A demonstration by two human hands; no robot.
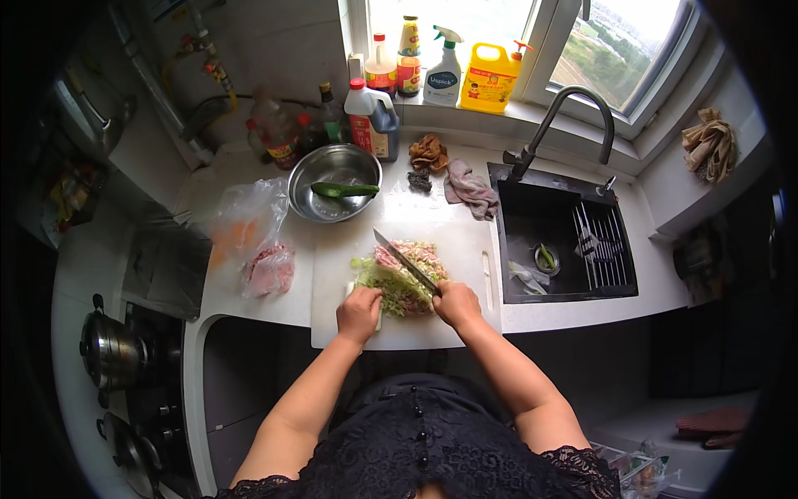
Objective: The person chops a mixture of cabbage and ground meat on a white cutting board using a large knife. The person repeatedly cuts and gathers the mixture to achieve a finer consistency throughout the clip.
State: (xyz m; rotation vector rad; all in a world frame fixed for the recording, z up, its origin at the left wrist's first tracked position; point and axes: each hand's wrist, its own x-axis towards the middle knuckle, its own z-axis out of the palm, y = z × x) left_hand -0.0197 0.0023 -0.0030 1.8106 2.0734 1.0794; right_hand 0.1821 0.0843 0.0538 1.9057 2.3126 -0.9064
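My right hand (459,304) is wrapped round the handle of a knife (405,262). Its long blade slants up and to the left, across a pile of chopped food (407,283). Pale green shreds show at the pile's left side and pinkish bits, like minced meat, at its far side. The pile lies on a white cutting board (332,262). At its near left edge my left hand (358,314) is closed, fingers curled down by the greens. A pale narrow piece shows beside these fingers; whether they grip it is hidden.
Beyond the board stands a steel bowl (312,204) with a cucumber (344,190). Left lies a plastic bag of pink meat (270,268). Right is a dark sink (519,229) with a curved faucet (608,125). A rag (472,190) and several bottles line the back.
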